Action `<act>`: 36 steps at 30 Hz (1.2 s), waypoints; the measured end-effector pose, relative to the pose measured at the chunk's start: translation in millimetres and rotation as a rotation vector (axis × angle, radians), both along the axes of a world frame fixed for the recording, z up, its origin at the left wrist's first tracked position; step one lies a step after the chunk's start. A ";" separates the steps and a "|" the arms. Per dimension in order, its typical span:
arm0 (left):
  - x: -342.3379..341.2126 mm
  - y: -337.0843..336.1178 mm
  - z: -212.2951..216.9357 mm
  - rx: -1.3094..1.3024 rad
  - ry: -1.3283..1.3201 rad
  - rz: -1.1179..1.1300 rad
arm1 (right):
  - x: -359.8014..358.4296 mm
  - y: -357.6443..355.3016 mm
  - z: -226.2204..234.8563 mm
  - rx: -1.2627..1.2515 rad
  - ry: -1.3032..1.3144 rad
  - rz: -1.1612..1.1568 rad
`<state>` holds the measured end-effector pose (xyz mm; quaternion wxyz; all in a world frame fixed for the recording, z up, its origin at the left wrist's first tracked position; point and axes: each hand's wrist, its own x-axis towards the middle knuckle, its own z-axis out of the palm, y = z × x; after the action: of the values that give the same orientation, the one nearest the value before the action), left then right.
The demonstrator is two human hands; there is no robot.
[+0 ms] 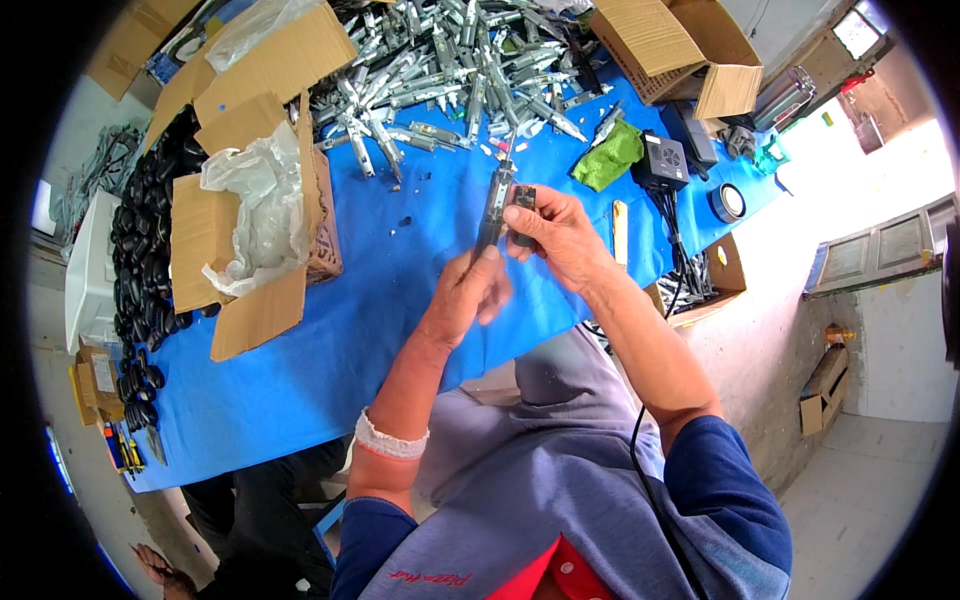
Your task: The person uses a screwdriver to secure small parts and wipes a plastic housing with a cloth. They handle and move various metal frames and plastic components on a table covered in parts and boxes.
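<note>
My left hand [467, 295] is closed around the lower end of a slim grey device part [494, 205], which stands nearly upright with a thin pointed tip at its far end. Between the thumb and fingers of my right hand [568, 240] is a small dark rectangular piece [522, 214]. It sits right beside the slim part; whether the two touch I cannot tell. Beyond my hands lies a large heap of similar grey-silver parts [440, 60], with a few loose pink and white bits near its front edge.
A blue cloth [390, 270] covers the table. An open carton with clear plastic [255, 215] stands left, beside piled black oval pieces [150, 250]. On the right are a green cloth [610, 157], a black fan-vented box [662, 160], a tape roll [728, 202] and another carton [680, 45].
</note>
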<state>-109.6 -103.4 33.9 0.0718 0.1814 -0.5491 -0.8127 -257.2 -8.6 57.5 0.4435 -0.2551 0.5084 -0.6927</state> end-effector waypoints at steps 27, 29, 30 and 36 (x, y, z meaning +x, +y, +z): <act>1.6 1.5 2.2 0.083 0.013 -0.082 | 0.7 -2.5 3.8 -0.040 -0.009 0.102; 1.8 1.7 1.5 0.091 0.020 -0.083 | 2.2 -3.4 4.2 -0.041 -0.029 0.100; 1.8 1.8 1.6 0.097 0.022 -0.086 | 2.9 -3.8 2.9 -0.039 -0.042 0.092; 1.7 3.4 8.2 0.116 0.029 -0.083 | 3.9 -4.2 4.2 -0.046 -0.072 0.093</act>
<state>-107.9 -100.0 42.0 0.0352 0.1506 -0.5070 -0.8479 -253.3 -12.8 61.7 0.4872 -0.2634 0.4638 -0.6914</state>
